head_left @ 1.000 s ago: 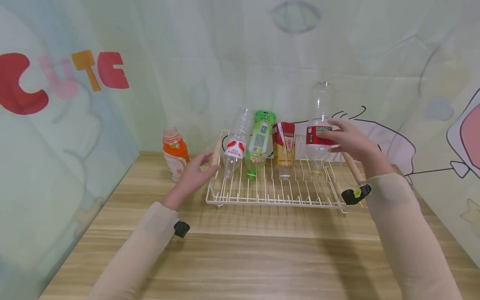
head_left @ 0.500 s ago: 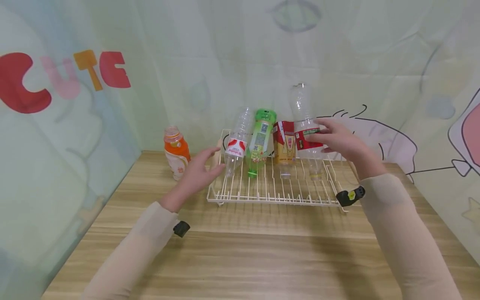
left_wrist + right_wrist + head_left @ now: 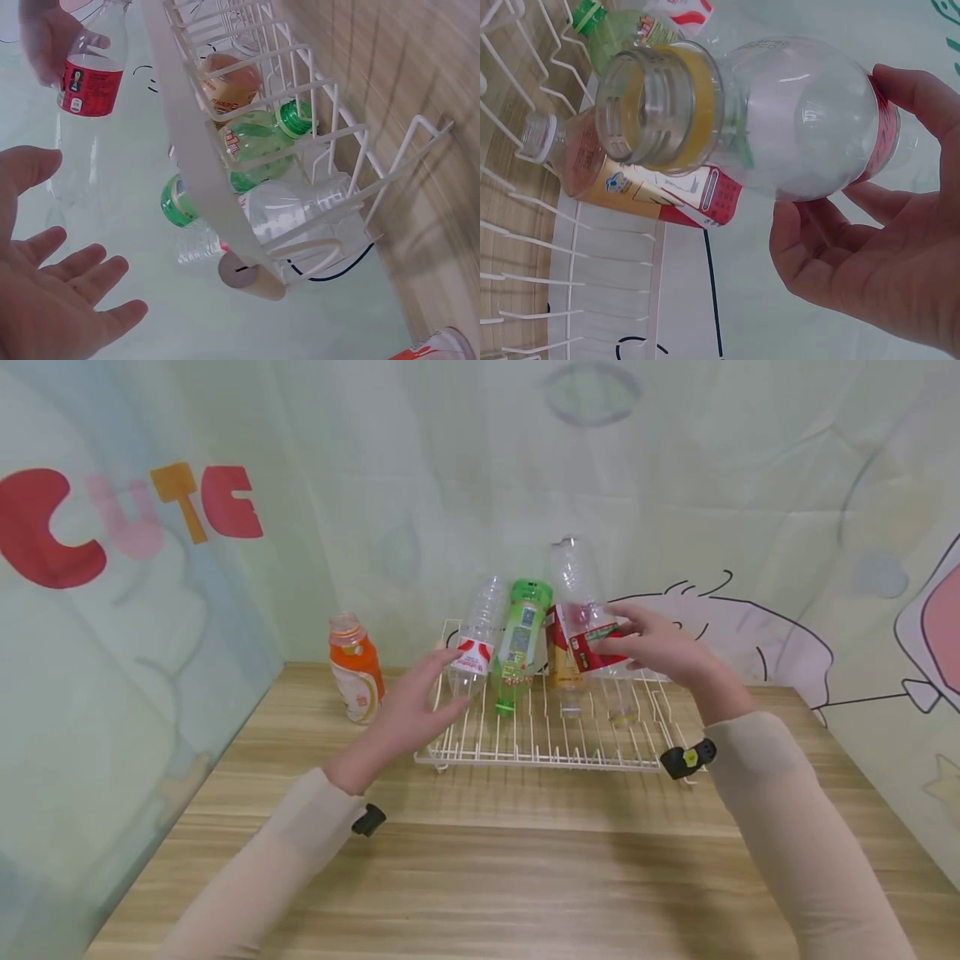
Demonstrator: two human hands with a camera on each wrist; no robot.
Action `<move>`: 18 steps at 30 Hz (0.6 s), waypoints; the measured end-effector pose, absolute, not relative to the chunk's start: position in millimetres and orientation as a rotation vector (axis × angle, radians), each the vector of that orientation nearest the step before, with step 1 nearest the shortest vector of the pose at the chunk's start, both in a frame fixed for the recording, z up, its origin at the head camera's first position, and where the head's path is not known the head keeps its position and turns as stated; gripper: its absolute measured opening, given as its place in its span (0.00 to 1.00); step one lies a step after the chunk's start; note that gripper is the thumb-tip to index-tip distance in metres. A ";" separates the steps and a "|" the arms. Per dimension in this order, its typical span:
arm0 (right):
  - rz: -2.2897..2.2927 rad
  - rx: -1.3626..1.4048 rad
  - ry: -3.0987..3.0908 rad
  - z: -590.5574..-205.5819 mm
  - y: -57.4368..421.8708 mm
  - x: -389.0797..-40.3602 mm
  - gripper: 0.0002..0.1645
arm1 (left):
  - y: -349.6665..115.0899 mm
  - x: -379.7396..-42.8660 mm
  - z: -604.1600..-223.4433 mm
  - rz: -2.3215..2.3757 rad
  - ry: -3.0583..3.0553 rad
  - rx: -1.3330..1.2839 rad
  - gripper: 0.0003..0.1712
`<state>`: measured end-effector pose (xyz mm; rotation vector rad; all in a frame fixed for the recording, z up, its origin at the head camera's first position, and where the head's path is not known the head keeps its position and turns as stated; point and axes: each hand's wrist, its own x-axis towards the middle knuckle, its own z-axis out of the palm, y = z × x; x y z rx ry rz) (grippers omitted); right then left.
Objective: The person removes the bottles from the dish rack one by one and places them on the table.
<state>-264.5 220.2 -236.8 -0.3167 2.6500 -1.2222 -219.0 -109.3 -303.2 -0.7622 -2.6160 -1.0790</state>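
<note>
My right hand (image 3: 660, 647) grips a clear plastic bottle (image 3: 587, 650) round its red label. The bottle is tilted, mouth down, over the white wire dish rack (image 3: 540, 764); the right wrist view shows its uncapped neck and yellow ring (image 3: 699, 109). Partly behind it a bottle with a red and gold label (image 3: 660, 187) stands neck down in the rack. Near the rack's left end, my left hand (image 3: 408, 714) is spread, holding nothing in the left wrist view. Beyond its fingers lean a clear bottle with a red and white label (image 3: 474, 656) and a green bottle (image 3: 520, 647), both neck down.
An orange and white bottle (image 3: 354, 668) stands upright on the wooden table (image 3: 495, 877), left of the rack. A wooden handle (image 3: 251, 276) juts from the rack's end. A printed curtain (image 3: 420, 485) hangs close behind.
My right hand has carried the red-labelled bottle left and tilted it further, bringing it in front of the red and gold bottle. My left hand has moved slightly right, past the rack's handle.
</note>
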 end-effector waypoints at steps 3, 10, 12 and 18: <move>-1.202 -0.362 2.658 -238.1 215.6 -262.3 0.43 | -106.8 -216.8 -301.8 -1.016 -2.590 -0.820 0.36; -1.123 -0.410 2.696 -241.2 202.7 -258.4 0.39 | -102.1 -211.9 -299.4 -0.957 -2.578 -0.909 0.37; -1.096 -0.427 2.701 -241.6 199.0 -258.1 0.38 | -101.0 -211.8 -298.4 -0.927 -2.575 -0.920 0.38; -1.023 -0.487 2.739 -243.4 188.9 -256.2 0.41 | -98.7 -211.1 -294.7 -0.839 -2.555 -0.944 0.38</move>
